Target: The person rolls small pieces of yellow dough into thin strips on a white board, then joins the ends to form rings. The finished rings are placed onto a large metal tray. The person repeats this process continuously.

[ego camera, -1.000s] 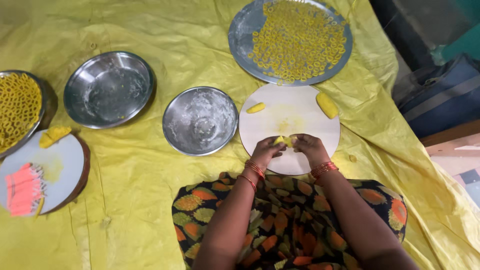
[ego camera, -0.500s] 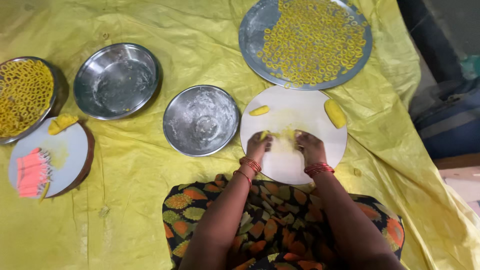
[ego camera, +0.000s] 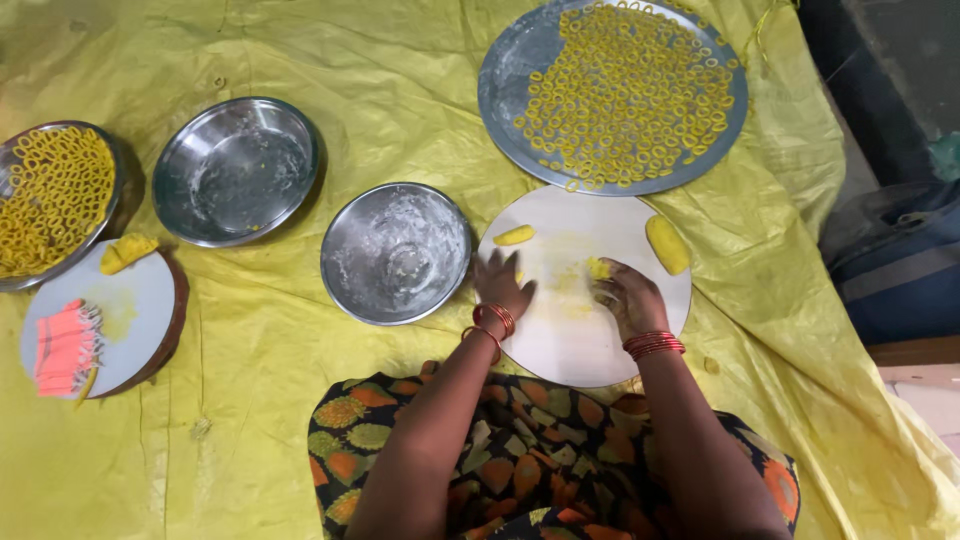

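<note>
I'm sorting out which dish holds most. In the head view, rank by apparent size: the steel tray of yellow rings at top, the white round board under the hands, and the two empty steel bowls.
1. Steel tray, largest.
2. White round board.
3. Left bowl and middle bowl: too alike to rank.

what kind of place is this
Probably a home or small floor-level snack-making spot: a yellow plastic sheet covers the ground, steel trays hold yellow dough rings, and the right hand works dough on a round white board.

Yellow dough point(ego camera: 597, 268), white board point(ego camera: 580, 340), yellow sheet point(ego camera: 400, 60)
</note>
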